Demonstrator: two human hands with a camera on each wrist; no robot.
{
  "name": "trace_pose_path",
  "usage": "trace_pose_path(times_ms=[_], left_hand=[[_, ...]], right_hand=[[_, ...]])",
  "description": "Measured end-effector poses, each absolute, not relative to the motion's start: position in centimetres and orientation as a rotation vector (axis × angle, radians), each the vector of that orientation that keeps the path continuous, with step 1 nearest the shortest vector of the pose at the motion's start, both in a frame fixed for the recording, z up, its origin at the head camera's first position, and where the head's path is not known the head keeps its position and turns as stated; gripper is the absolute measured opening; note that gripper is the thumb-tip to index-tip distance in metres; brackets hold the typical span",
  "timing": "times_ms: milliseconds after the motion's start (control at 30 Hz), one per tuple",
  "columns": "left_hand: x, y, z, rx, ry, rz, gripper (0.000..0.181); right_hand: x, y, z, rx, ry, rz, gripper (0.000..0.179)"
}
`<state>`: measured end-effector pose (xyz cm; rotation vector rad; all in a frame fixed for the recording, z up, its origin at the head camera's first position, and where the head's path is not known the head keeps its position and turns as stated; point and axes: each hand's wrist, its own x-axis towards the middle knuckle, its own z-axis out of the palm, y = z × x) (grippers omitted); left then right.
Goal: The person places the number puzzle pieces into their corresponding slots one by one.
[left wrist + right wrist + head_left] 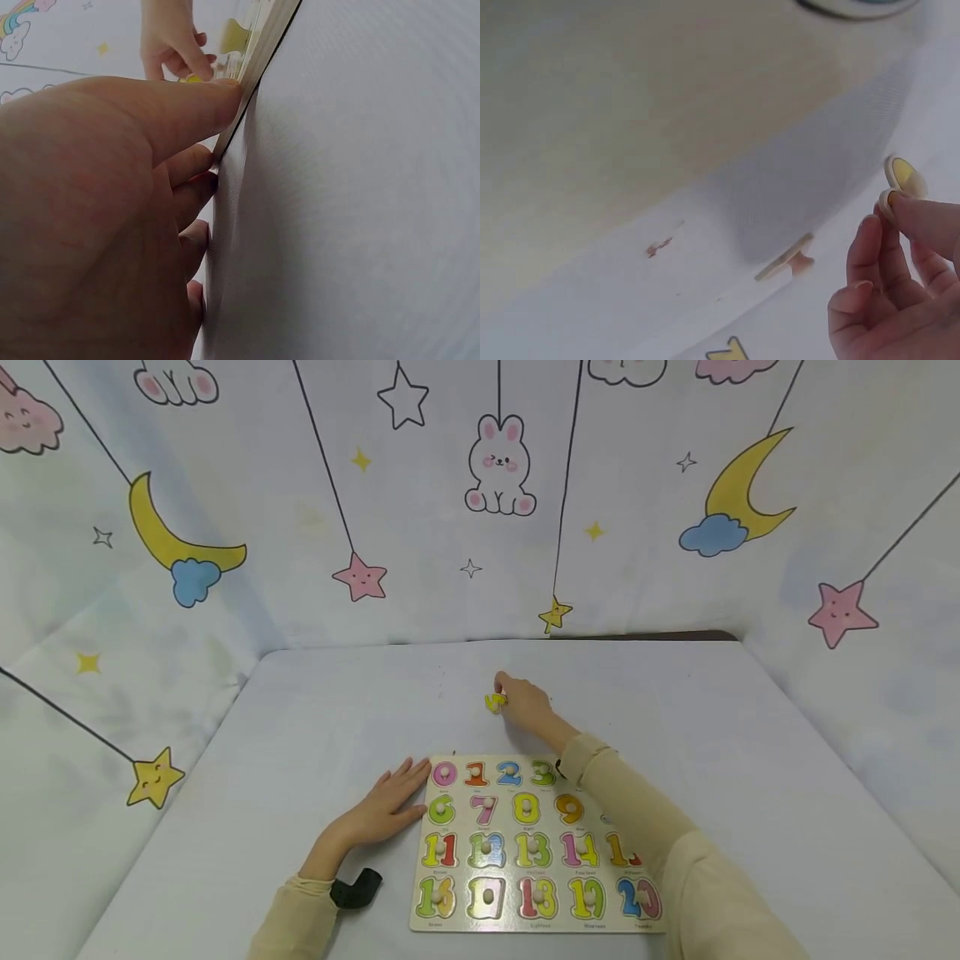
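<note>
A wooden number puzzle board (462, 877) with knobbed, colourful number pieces lies in front of me. My left hand (386, 806) rests flat on the table at the board's left edge, fingers extended. In the left wrist view, its thumb (187, 109) touches the board's side. My right hand (525, 703), reaching past the board's far edge, pinches a yellow number piece (494, 702), shaped like a 5, between thumb and fingers. In the right wrist view, part of that yellow piece (901, 174) shows beyond the thumb. My right forearm hides the board's upper right part.
In the right wrist view, a thin wooden piece (784, 259) with a knob appears near the right hand. White cloth covers the table (337, 702). A printed curtain (420, 510) rises behind it. A black device (358, 889) sits at the left wrist.
</note>
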<state>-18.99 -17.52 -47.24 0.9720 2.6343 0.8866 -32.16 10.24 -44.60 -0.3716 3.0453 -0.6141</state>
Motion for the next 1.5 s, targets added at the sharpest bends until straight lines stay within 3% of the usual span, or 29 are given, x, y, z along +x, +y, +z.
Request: trace_pose_path(times_ms=[400, 900, 1500], left_hand=[[-18.9, -17.6, -47.3, 0.955, 2.641, 0.88, 0.061], [-18.8, -17.8, -47.3, 0.958, 2.645, 0.877, 0.061], [-18.9, -17.6, -47.2, 0.955, 2.635, 0.894, 0.061]], right_hand=[[-30.2, 13.0, -42.8, -0.593, 3.002, -0.639, 0.017], [-27.0, 22.2, -42.2, -0.699, 2.767, -0.887, 0.022], [-22.9, 28.0, -42.4, -0.623, 2.504, -0.971, 0.004]])
